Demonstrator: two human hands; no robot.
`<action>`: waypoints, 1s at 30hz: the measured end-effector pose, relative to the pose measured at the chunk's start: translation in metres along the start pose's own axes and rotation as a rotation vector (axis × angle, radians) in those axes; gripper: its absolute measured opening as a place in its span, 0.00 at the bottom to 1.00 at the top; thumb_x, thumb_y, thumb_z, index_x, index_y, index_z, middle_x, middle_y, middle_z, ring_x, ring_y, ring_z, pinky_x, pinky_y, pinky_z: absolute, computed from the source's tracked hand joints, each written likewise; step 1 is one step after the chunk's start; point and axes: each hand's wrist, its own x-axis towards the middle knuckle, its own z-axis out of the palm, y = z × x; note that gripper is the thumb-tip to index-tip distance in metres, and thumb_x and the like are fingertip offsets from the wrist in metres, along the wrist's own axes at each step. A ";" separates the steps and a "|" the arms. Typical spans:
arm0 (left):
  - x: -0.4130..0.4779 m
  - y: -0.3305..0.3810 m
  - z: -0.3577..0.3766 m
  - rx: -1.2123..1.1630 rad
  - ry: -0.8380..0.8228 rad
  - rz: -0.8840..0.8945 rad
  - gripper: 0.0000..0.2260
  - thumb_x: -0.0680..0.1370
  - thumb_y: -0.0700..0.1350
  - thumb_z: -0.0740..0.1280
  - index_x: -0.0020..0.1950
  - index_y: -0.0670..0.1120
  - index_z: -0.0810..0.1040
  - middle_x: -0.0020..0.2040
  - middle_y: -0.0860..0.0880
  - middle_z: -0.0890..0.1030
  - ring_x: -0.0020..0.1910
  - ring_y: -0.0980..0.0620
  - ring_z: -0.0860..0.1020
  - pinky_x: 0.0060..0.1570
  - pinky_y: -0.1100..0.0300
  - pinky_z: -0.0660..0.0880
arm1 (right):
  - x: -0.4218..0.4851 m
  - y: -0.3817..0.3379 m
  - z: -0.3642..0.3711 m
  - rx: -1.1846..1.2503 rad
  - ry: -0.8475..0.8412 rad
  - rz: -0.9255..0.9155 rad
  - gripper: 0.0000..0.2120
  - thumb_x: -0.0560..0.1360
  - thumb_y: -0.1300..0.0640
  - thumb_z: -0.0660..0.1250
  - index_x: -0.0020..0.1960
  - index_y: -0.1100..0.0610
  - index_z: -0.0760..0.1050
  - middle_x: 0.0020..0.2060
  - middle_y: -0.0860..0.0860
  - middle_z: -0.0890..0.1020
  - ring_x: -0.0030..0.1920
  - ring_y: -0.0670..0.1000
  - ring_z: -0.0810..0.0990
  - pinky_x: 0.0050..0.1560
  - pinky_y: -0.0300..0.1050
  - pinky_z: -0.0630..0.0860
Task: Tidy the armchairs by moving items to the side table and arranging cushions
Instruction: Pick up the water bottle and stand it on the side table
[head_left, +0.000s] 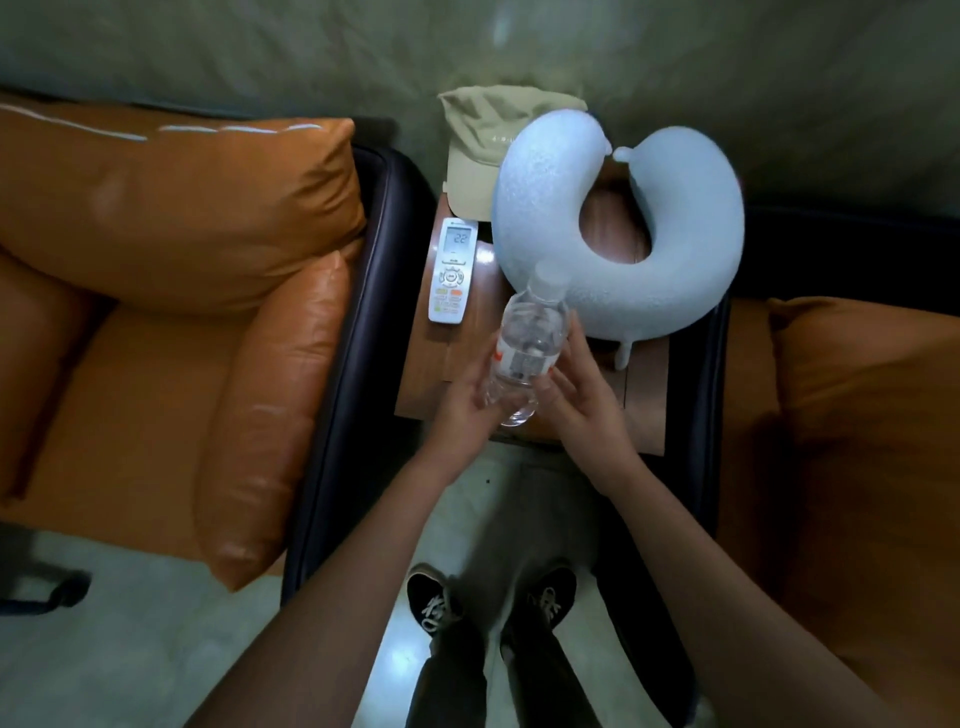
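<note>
Both hands, the left hand (470, 400) and the right hand (582, 400), clasp a clear ribbed plastic water bottle (527, 345) over the wooden table (431, 374), beside a pale blue U-shaped neck pillow (530, 208) and a white remote control (453, 270).

bottle (530, 338): clear glossy plastic | side table (431, 364): polished wood | armchair (171, 312): smooth orange leather | cap (478, 156): matt cloth
</note>
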 end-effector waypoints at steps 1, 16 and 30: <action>0.003 -0.005 0.000 -0.001 0.016 0.005 0.31 0.76 0.36 0.73 0.75 0.53 0.67 0.67 0.61 0.78 0.67 0.56 0.76 0.63 0.61 0.74 | 0.002 0.007 -0.001 0.005 -0.007 0.003 0.34 0.83 0.65 0.61 0.82 0.52 0.48 0.77 0.47 0.67 0.74 0.49 0.70 0.73 0.59 0.69; -0.022 -0.032 -0.011 0.003 0.120 -0.065 0.22 0.79 0.40 0.70 0.73 0.44 0.73 0.65 0.51 0.81 0.68 0.51 0.77 0.68 0.47 0.74 | -0.009 0.040 0.019 -0.018 -0.004 0.042 0.33 0.80 0.57 0.67 0.81 0.51 0.57 0.75 0.49 0.70 0.76 0.52 0.68 0.73 0.66 0.66; -0.035 -0.039 -0.010 -0.168 0.053 -0.172 0.26 0.81 0.36 0.67 0.71 0.62 0.70 0.70 0.64 0.74 0.74 0.62 0.67 0.73 0.55 0.67 | -0.021 0.052 0.032 0.050 0.123 0.135 0.25 0.82 0.63 0.64 0.77 0.53 0.67 0.72 0.43 0.74 0.72 0.43 0.71 0.75 0.55 0.67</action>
